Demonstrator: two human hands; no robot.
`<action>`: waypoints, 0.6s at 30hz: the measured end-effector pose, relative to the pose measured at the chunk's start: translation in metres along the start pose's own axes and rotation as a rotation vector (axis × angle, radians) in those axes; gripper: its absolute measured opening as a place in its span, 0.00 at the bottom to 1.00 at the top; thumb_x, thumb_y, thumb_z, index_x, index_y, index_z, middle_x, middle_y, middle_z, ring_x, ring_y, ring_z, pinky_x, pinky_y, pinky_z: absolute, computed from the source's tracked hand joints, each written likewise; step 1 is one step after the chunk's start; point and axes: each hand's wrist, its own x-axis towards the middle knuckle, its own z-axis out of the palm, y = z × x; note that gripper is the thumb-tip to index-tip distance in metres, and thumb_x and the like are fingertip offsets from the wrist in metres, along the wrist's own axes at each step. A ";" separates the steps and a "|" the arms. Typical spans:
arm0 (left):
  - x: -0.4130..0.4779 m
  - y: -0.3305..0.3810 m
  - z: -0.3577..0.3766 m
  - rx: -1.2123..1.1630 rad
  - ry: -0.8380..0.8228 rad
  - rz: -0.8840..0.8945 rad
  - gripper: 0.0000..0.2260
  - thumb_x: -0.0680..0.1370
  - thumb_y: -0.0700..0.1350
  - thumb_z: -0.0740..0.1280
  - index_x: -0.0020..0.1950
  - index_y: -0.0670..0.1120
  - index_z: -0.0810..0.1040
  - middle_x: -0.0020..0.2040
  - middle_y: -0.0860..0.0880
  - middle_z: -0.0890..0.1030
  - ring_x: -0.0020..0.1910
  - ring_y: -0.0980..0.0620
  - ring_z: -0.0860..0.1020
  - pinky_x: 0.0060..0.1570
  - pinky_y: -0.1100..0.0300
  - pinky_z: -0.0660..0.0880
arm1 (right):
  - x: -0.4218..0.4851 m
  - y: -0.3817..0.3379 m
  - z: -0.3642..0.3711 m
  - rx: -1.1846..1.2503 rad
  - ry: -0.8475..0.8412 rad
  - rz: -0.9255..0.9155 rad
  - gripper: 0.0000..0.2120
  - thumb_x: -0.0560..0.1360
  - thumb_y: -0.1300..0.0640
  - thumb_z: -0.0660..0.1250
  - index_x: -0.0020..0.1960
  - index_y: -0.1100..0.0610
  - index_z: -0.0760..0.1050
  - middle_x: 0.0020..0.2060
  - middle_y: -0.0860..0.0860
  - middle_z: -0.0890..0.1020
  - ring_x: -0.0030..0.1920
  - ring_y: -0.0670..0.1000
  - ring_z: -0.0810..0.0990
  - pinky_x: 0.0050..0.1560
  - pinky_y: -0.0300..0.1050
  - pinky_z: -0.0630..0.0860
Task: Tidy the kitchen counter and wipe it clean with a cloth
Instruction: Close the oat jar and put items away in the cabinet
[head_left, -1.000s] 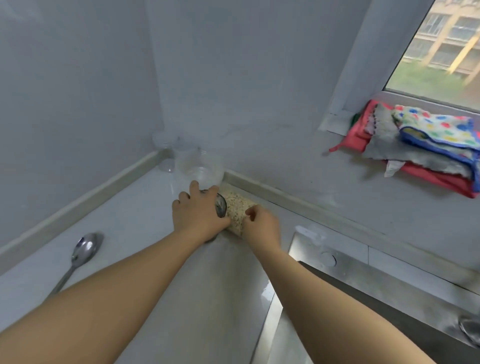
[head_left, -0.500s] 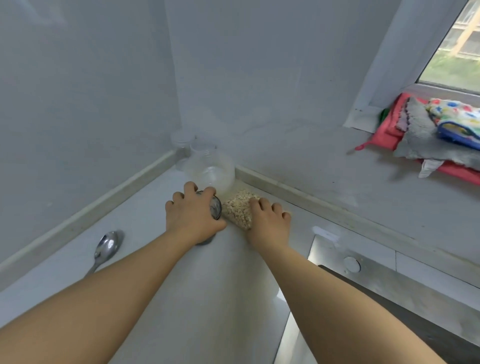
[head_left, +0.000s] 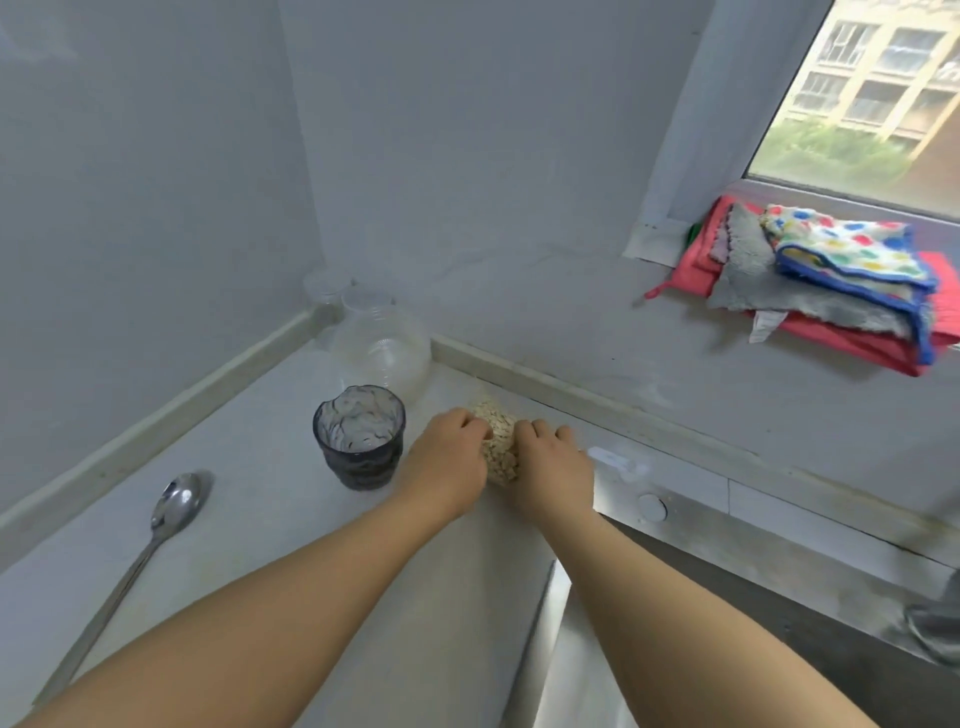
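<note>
Progress looks early: the tidying is under way and, as I judge it, the wiping has not begun. Both hands are at the far side of the bench (head_left: 260, 561), close to the back wall, on a beige lump of oats (head_left: 500, 452). The left hand (head_left: 447, 467) has its fingers curled onto the lump's left side and the right hand (head_left: 556, 467) curls over its right side. Each grip is thus closed on the oats, which sit between the hands on the bench. The view there is poor: the oats may be in a small clear bag, but I cannot tell that from a loose heap.

Just left of the left hand, and apart from it, a dark glass (head_left: 358, 439) stands upright. Beyond it, in the far left corner, stands a clear round jar (head_left: 382, 353) with smaller clear things behind it. A spoon (head_left: 166, 514) lies on the bench well to the left, nearer than the glass. None of these looks put away, so sorting them is probably left to do.

The cloths (head_left: 831, 280) lie stacked on the window sill (head_left: 652, 236) at the far right, well apart from both hands, and neither hand holds one. The sink (head_left: 696, 525) is at the near right. What remains, then, is to deal with the oats, clear the glass, jar and spoon, fetch a cloth and wipe the bench.
</note>
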 end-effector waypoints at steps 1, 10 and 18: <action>0.005 0.002 0.005 -0.022 -0.022 -0.057 0.17 0.78 0.39 0.56 0.66 0.42 0.72 0.68 0.45 0.69 0.68 0.46 0.65 0.66 0.54 0.65 | -0.002 0.001 0.001 0.006 0.003 -0.005 0.16 0.76 0.60 0.59 0.64 0.57 0.66 0.62 0.52 0.72 0.61 0.56 0.68 0.44 0.46 0.63; 0.050 0.016 0.008 -0.362 -0.112 -0.598 0.20 0.81 0.44 0.55 0.73 0.41 0.59 0.70 0.38 0.65 0.67 0.38 0.67 0.63 0.50 0.67 | -0.001 0.015 0.002 0.152 -0.009 0.073 0.18 0.74 0.63 0.61 0.63 0.57 0.65 0.62 0.52 0.71 0.61 0.56 0.67 0.40 0.45 0.64; 0.060 0.020 -0.017 -0.456 -0.025 -0.571 0.12 0.78 0.41 0.64 0.55 0.34 0.79 0.53 0.38 0.81 0.53 0.40 0.80 0.47 0.57 0.77 | -0.013 0.022 -0.003 0.410 0.005 0.208 0.19 0.75 0.56 0.65 0.63 0.58 0.66 0.62 0.54 0.70 0.62 0.57 0.68 0.44 0.45 0.67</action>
